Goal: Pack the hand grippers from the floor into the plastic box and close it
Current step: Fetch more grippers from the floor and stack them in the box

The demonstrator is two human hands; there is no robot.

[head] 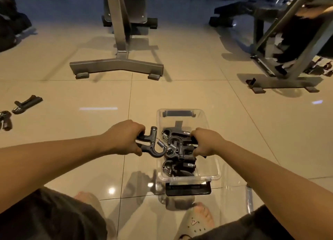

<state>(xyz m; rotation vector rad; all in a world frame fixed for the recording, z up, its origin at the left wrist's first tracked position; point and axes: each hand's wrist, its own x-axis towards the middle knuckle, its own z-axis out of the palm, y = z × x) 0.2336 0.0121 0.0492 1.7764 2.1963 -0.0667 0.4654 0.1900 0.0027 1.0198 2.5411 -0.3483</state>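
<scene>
A clear plastic box (212, 137) with black latches stands open on the tiled floor in front of me. Several black hand grippers lie inside it. My left hand (124, 137) is shut on a black hand gripper (153, 143), held just left of the box's rim with its spring and hook pointing at the box. My right hand (205, 142) is over the box, shut on another hand gripper (177, 146) among those inside. Two more hand grippers (27, 104) (5, 119) lie on the floor at the far left.
A grey equipment stand (117, 65) stands on the floor beyond the box. Another metal frame (281, 66) is at the back right. The clear lid (236, 183) seems to lie at the box's right. My sandalled foot (201, 218) is just below the box.
</scene>
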